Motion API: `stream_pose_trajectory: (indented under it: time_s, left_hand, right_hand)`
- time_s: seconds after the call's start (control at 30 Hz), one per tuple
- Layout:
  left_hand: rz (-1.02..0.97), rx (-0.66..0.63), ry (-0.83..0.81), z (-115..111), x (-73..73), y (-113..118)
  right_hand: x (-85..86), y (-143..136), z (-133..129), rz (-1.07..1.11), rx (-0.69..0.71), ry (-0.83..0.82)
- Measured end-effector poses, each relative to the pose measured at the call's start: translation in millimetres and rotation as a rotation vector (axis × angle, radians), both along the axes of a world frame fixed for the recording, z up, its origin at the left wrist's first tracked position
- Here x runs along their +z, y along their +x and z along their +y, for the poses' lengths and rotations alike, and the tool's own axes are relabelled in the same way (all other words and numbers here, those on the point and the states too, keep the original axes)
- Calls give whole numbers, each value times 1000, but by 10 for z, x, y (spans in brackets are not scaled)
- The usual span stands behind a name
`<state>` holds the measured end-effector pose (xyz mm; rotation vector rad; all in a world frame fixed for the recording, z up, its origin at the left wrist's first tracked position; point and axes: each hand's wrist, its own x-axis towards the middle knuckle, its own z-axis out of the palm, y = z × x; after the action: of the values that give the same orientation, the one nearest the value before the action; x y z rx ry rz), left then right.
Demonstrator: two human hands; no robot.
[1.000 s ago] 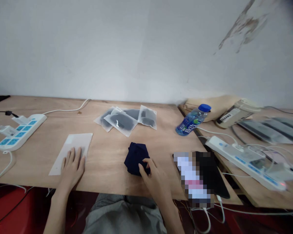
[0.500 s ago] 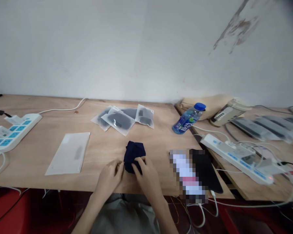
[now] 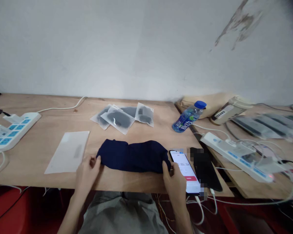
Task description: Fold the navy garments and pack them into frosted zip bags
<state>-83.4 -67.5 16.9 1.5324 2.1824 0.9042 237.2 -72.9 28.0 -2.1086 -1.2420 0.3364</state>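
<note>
A long navy cloth piece [image 3: 134, 156] lies spread sideways on the wooden table in front of me. It has two rounded halves and a shallow dip midway along its far edge; its exact kind is unclear. At the left end, my left hand [image 3: 89, 169] pinches the cloth between thumb and fingers. My right hand [image 3: 174, 177] grips the other end, close beside a phone [image 3: 189, 175] with a lit screen. A flat whitish translucent bag [image 3: 68, 152] lies left of my left hand.
Several translucent packets [image 3: 119, 118] with dark contents lie farther back. A blue-capped bottle [image 3: 188, 117] leans right of them. A black phone [image 3: 206, 169], a power strip [image 3: 236, 157] and cables are at right; another power strip [image 3: 16, 133] is at left. Behind stands a wall [image 3: 112, 48].
The navy cloth has gone from a small folded bundle to a long spread-out shape. My hands have moved apart, left and right, to its two ends.
</note>
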Motion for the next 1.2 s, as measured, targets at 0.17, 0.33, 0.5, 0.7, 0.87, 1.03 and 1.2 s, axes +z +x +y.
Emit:
stream_pose_trajectory:
  time_s: [0.17, 0.33, 0.5, 0.7, 0.87, 1.03, 1.2]
  left_hand:
    - [149, -96, -6, -186, -20, -499]
    - [122, -114, 64, -257, -52, -439]
    - [101, -263, 187, 121, -6, -139]
    - [199, -463, 152, 718, 63, -210]
    - [184, -411, 79, 904, 65, -336]
    - [119, -375, 227, 1127, 325, -377]
    - [3, -344, 450, 1107, 865, -364]
  right_hand:
    - [-63, 15, -41, -81, 33, -47]
    - [-40, -47, -29, -273, 20, 192]
    - [34, 5, 210, -430, 290, 346]
    - [65, 123, 771, -521, 676, 64]
    - [122, 175, 1095, -476, 701, -101]
    - [496, 144, 1377, -454, 639, 15]
    - [1095, 138, 1285, -310, 411, 316]
